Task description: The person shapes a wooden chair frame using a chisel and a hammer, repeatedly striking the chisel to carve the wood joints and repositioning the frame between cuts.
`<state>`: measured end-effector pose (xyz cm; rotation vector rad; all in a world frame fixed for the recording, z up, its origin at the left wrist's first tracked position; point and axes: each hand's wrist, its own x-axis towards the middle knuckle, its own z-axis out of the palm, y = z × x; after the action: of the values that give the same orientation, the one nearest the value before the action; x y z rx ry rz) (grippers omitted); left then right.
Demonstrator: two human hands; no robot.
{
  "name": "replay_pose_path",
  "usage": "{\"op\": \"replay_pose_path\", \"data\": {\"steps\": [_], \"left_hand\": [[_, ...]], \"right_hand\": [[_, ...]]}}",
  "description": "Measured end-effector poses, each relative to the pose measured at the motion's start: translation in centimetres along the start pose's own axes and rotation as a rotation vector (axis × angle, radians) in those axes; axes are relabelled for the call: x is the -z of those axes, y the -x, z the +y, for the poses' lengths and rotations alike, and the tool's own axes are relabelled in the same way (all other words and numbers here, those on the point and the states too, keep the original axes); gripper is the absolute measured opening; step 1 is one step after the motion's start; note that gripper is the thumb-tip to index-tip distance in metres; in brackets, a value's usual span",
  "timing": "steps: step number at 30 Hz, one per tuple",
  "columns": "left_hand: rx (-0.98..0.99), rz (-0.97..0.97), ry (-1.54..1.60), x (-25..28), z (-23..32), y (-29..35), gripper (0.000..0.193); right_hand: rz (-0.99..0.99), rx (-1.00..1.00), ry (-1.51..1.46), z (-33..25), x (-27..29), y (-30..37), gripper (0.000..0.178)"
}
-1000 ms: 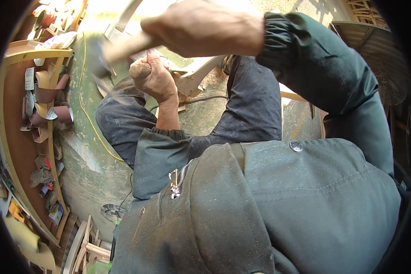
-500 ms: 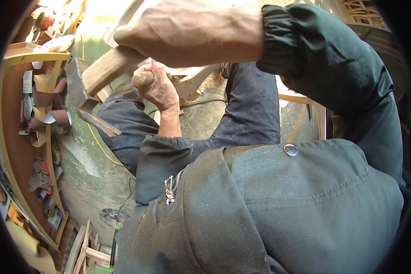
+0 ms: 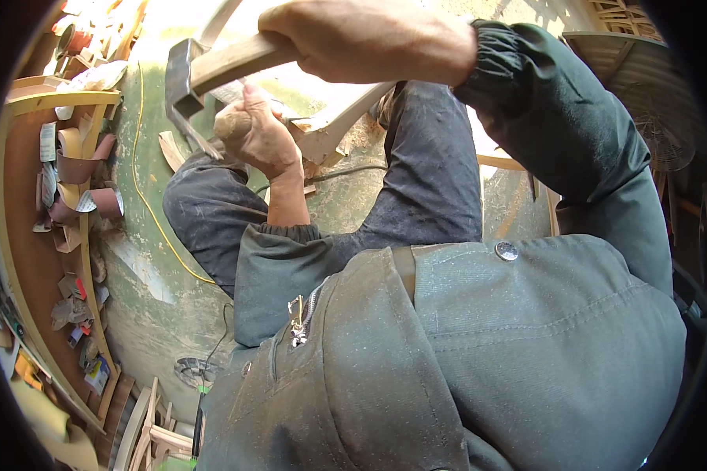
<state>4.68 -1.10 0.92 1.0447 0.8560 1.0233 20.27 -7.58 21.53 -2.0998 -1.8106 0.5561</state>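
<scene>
My right hand (image 3: 369, 39) is closed round the wooden handle of a hammer (image 3: 236, 64). Its dark steel head hangs just above and left of my left hand (image 3: 269, 137), and a thin part of it points down. My left fingers are wrapped round a round wooden tool handle (image 3: 232, 123), whose butt end faces up; whatever is at its far end is hidden. Beyond that hand, a pale shaped piece of wood (image 3: 326, 141) lies between my legs, partly covered by the hand and washed out by glare.
At the left stands a wooden rack (image 3: 94, 259) hung with rolls of brown sandpaper (image 3: 75, 169). A yellow cord (image 3: 161, 224) runs over the worn green floor (image 3: 137, 330). Wooden frame pieces (image 3: 153, 428) are at the lower left, and a wire-guarded fan (image 3: 662, 141) is at the right.
The hammer has shifted to the right and up, and my right hand has risen with it. My left hand has moved slightly left and still grips the wooden handle.
</scene>
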Motion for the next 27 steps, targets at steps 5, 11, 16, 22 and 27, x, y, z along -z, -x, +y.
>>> {"op": "replay_pose_path", "data": {"steps": [5, 11, 16, 22, 27], "left_hand": [[-0.020, -0.040, -0.007, 0.0, -0.5, 0.1, 0.028], [0.018, 0.015, 0.008, 0.6, -0.5, 0.7, 0.029], [-0.009, -0.003, -0.090, 0.4, 0.4, 1.5, 0.033], [-0.037, 0.052, -0.126, 0.3, 0.4, 1.6, 0.034], [-0.035, 0.054, -0.013, -0.3, 0.2, 1.8, 0.033]], "right_hand": [[-0.074, -0.055, -0.068, -0.8, 1.1, -0.4, 0.016], [0.171, 0.110, 0.118, -2.7, -1.5, -2.4, 0.013], [-0.082, 0.325, 0.486, -1.5, -2.9, -4.0, 0.015], [0.163, 0.582, 0.461, -0.7, -3.5, -3.9, 0.010], [0.119, 0.396, 0.378, -0.3, -4.5, -3.2, 0.006]]}}
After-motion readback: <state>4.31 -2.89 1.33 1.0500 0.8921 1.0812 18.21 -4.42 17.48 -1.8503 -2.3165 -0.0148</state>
